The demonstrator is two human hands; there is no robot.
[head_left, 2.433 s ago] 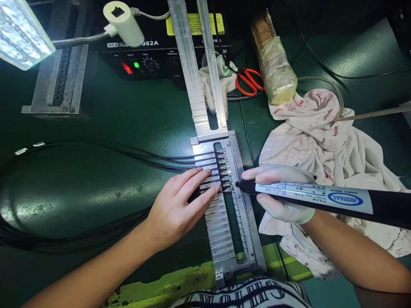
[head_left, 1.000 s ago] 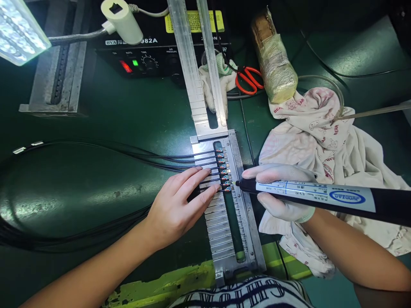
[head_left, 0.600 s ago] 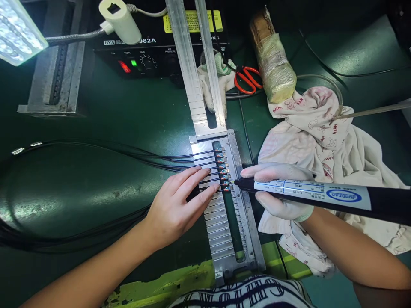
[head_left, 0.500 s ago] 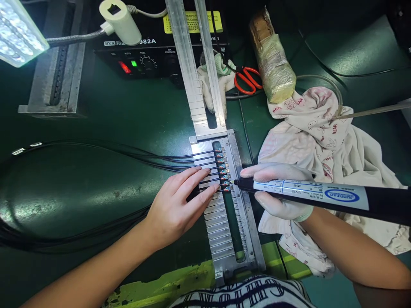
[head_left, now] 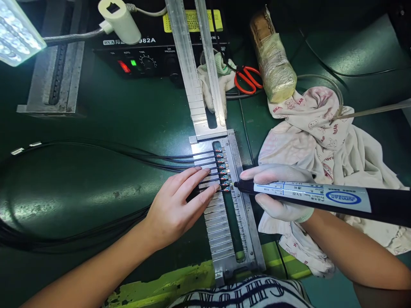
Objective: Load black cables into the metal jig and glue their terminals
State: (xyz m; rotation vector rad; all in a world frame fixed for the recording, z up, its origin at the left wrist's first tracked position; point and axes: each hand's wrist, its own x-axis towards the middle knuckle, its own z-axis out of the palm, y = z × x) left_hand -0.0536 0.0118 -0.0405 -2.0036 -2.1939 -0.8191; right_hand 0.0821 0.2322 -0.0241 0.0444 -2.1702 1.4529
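A slotted metal fixture [head_left: 221,231] lies in front of me. Several thin black cables [head_left: 173,157] run across it from the left, their small connector ends [head_left: 221,161] lined up over the slot. My left hand [head_left: 180,201] is bare, its fingers stretched out and resting on the cables at the fixture's left edge. In a white glove, my right hand [head_left: 282,192] grips a black glue syringe [head_left: 305,196] with a white and blue label. The syringe's narrow tip points left, close to the lower connectors; whether it touches one I cannot tell.
Behind the fixture stands a black control box [head_left: 135,60] with lit switches, partly hidden by another metal fixture [head_left: 199,102]. Red-handled scissors [head_left: 248,80], a wrapped block [head_left: 278,64] and a crumpled cloth [head_left: 321,132] lie to the right. A lamp [head_left: 19,32] shines at upper left.
The glue syringe has shifted very slightly to the right, its rear end a little lower in view. My left hand and the cables stay in place.
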